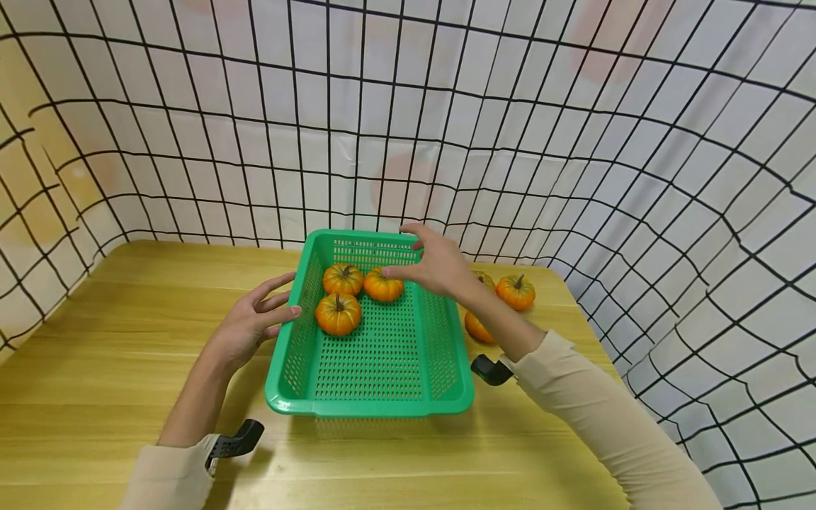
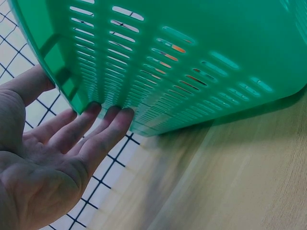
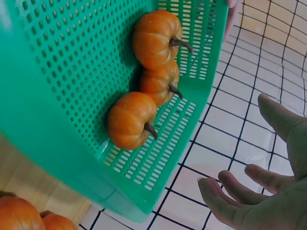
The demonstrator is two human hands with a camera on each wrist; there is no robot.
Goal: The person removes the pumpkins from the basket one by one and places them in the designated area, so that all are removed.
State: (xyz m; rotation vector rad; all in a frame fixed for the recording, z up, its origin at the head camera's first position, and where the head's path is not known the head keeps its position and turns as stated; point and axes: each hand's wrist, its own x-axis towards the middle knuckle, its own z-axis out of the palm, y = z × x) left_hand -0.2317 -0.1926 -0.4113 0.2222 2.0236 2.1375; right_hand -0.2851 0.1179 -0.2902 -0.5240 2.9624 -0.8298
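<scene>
A green plastic basket (image 1: 370,409) with slotted walls holds three small orange pumpkins: one at the back left (image 1: 343,279), one in front of it (image 1: 338,314) and one to their right (image 1: 384,285). My left hand (image 1: 245,326) holds the basket's left side, its thumb over the rim and its fingers (image 2: 108,136) against the outer wall. Above the basket's back right part is my right hand (image 1: 436,263), fingers spread and loosely bent. Nothing lies in its grasp, and the right wrist view shows it apart from the pumpkins.
Three more pumpkins lie on the wooden table (image 1: 127,354) right of the basket, one of them (image 1: 516,292) fully visible and the others partly behind my right forearm. A black wire grid (image 1: 328,134) before pale sheeting borders the table's back and sides.
</scene>
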